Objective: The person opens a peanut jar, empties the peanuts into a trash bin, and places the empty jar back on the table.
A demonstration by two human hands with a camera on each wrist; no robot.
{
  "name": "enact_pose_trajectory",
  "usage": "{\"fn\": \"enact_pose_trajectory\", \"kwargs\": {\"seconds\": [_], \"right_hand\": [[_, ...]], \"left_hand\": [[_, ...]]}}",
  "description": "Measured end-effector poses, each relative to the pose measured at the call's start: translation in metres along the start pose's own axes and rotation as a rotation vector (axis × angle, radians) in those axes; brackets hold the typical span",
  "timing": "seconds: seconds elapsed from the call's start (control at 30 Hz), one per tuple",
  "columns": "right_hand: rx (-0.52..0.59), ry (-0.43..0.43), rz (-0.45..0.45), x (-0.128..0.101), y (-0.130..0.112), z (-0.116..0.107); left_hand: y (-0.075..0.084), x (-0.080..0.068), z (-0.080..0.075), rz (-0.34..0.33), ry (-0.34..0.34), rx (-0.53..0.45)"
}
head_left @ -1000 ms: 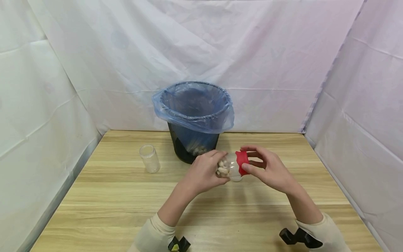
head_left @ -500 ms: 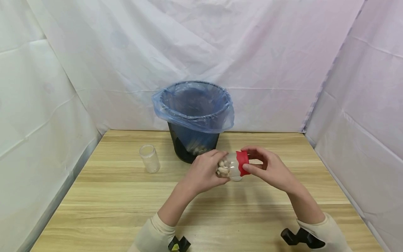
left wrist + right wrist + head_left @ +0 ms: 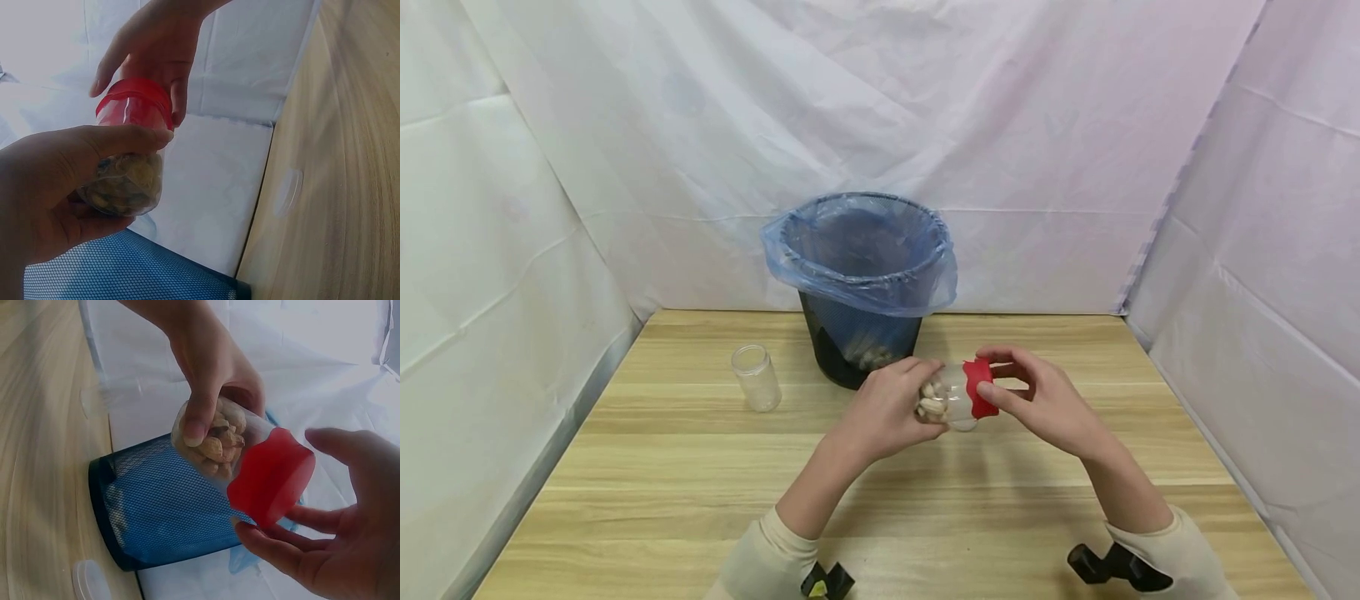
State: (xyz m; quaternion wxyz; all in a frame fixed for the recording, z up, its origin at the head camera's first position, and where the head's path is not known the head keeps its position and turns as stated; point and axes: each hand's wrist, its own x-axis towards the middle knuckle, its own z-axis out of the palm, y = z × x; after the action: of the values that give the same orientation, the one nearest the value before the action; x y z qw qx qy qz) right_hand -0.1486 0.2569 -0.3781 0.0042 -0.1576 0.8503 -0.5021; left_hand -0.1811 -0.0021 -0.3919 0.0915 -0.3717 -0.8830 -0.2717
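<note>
A clear jar [image 3: 957, 395] with peanuts [image 3: 219, 445] inside lies tilted on its side above the table, in front of the bin. My left hand [image 3: 889, 410] grips its base end, thumb and fingers curled round the wall. Over the jar's mouth sits a red lid [image 3: 979, 388] with a wavy edge. The thumb and fingertips of my right hand [image 3: 1041, 402] hold that lid by its rim. In the right wrist view, the right hand's [image 3: 350, 531] thumb is by one edge of the lid and the fingers are by the opposite edge.
A black mesh bin [image 3: 850, 333] lined with a blue bag [image 3: 887, 292] stands at the back of the wooden table [image 3: 662, 467]; something pale lies in its bottom. An uncovered clear jar [image 3: 758, 383] stands left of it. A clear round lid [image 3: 289, 192] rests on the table beneath the hands.
My right thumb and the red lid have shifted very slightly. The left hand, the jar, the bin and the other jar stay where they were.
</note>
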Motion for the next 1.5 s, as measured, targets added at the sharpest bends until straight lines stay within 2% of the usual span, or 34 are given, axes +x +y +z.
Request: {"fn": "enact_pose_trajectory", "kwargs": {"seconds": [0.1, 0.23, 0.33, 0.53, 0.67, 0.9, 1.5], "right_hand": [[-0.095, 0.056, 0.04, -0.001, -0.003, 0.001], [-0.13, 0.076, 0.052, -0.002, -0.004, 0.001], [-0.093, 0.058, 0.023, -0.002, -0.003, 0.001], [0.049, -0.009, -0.055, -0.001, 0.001, -0.001], [0.094, -0.036, -0.084, -0.001, 0.001, -0.001], [0.121, -0.04, -0.082, 0.0, 0.0, -0.002], [0.106, 0.023, -0.12, -0.001, 0.001, -0.015]], "left_hand": [[0.0, 0.0, 0.001, 0.003, -0.002, 0.001], [0.0, 0.0, 0.001, 0.008, 0.0, 0.0], [-0.001, 0.0, 0.001, 0.014, 0.006, 0.006], [-0.001, 0.0, -0.001, 0.004, 0.005, 0.012], [-0.001, 0.0, -0.002, -0.007, -0.003, 0.006], [-0.002, 0.0, -0.001, -0.002, 0.001, -0.005], [-0.008, 0.0, -0.006, -0.011, 0.056, -0.006]]}}
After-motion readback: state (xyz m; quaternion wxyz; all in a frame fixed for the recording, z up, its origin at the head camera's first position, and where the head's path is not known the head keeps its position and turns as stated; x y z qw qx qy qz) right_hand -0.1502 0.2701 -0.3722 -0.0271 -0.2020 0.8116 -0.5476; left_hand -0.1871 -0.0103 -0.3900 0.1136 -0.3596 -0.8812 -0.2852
